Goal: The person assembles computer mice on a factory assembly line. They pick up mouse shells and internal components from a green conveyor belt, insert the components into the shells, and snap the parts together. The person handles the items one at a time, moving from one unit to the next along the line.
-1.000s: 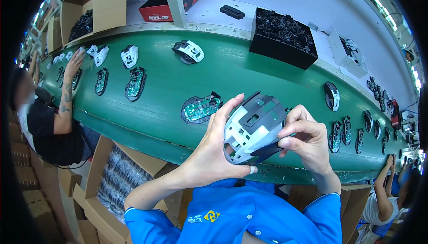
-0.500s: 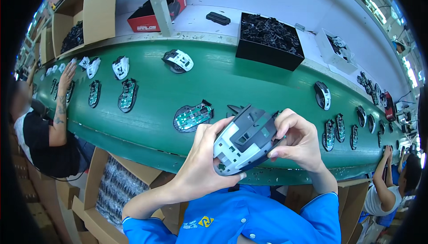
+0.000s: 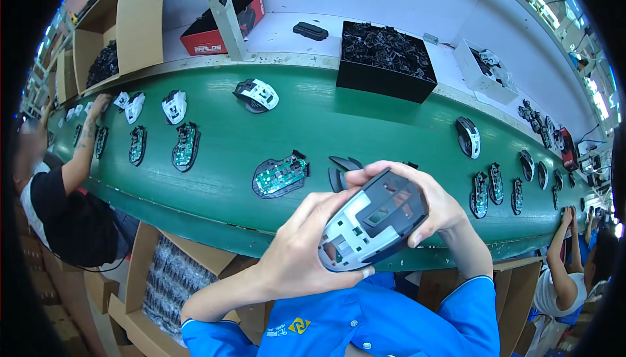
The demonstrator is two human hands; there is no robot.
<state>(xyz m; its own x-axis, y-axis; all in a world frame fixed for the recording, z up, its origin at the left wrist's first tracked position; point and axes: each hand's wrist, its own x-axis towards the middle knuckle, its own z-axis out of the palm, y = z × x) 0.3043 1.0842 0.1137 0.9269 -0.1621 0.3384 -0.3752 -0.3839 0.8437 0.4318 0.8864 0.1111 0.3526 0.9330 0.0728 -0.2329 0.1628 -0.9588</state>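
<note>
A grey, white and black mouse shell is held tilted between my two hands, over the near edge of the green belt. My left hand wraps its lower left side, thumb and fingers along the white end. Around its far right side curls my right hand, the fingers over the dark end and the thumb at the right edge. Just beyond my hands lie curved black plastic parts, partly hidden. A mouse base with a green circuit board rests on the belt to the left.
More mouse bases and white-and-black shells lie along the belt. A black box of small dark parts stands at the back. Co-workers sit left and right. An open carton is below the belt.
My right hand has shifted from pinching the shell's right side to wrapping its far end. A clear opening now shows in the dark part. The co-worker's hand at left moved away.
</note>
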